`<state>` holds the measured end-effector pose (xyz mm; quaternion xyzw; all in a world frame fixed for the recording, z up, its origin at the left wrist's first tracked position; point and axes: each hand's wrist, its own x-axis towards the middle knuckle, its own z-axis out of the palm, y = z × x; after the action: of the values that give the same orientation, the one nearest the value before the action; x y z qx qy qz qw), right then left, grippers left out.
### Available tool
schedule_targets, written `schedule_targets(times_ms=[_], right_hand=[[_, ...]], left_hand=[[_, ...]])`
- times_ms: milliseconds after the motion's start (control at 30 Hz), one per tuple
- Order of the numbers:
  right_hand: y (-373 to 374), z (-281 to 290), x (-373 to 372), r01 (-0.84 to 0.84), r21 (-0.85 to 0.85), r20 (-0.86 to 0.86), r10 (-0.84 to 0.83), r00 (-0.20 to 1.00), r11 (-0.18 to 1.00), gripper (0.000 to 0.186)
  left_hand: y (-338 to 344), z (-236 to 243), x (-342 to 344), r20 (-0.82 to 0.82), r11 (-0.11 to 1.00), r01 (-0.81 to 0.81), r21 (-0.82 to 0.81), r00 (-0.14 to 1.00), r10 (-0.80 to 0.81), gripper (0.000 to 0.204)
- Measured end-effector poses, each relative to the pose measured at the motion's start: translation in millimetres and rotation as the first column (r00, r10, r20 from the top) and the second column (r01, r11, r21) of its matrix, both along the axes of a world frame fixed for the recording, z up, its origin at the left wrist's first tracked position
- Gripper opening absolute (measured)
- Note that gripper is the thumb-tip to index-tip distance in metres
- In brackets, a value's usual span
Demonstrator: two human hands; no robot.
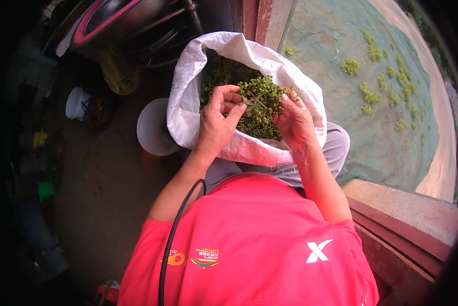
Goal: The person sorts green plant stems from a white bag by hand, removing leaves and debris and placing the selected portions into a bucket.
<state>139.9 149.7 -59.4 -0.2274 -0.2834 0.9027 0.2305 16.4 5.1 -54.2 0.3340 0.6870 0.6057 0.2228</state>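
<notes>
A white woven sack (185, 97) stands with its mouth rolled open in front of me, between my knees. Inside it lie many small green berries on stems (259, 125). Over the mouth of the sack, my right hand (295, 120) grips a berry cluster (262, 92) from its right side. The fingers of my left hand (221, 115) are pinched together at the cluster's left side, on a leafy stem (252, 101). Both hands are close together, and the cluster hides some of the right fingertips.
A white bucket (155, 127) stands left of the sack, with another white container (77, 103) farther left. A pink-rimmed basin (112, 20) is at the upper left, near a yellow bag (118, 74). Past the sill (392, 204), green netting (320, 61) bears scattered berry clusters (370, 94).
</notes>
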Motion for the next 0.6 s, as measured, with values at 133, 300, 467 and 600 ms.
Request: schedule_targets(times_ms=[133,300,467,600], right_hand=[[1,-4,2,0.033,-0.095,0.012,-0.032,0.999,0.995,0.024],[-5,-7,-1,0.029,-0.084,-0.021,-0.031,0.999,0.996,0.023],[-21,1,-4,0.036,0.052,-0.061,-0.033,0.998,0.998,0.018],[-18,-2,-2,0.073,0.137,-0.048,-0.067,0.997,0.988,0.018]], left_hand=[[1,-6,2,0.29,0.946,-0.101,0.307,0.957,0.008,0.034],[1,-5,5,-0.015,0.993,-0.011,0.114,1.0,0.013,0.027],[6,3,12,-0.044,0.988,-0.15,0.041,0.987,0.152,0.018],[2,12,3,-0.181,0.989,-0.11,-0.095,0.979,0.091,0.014]])
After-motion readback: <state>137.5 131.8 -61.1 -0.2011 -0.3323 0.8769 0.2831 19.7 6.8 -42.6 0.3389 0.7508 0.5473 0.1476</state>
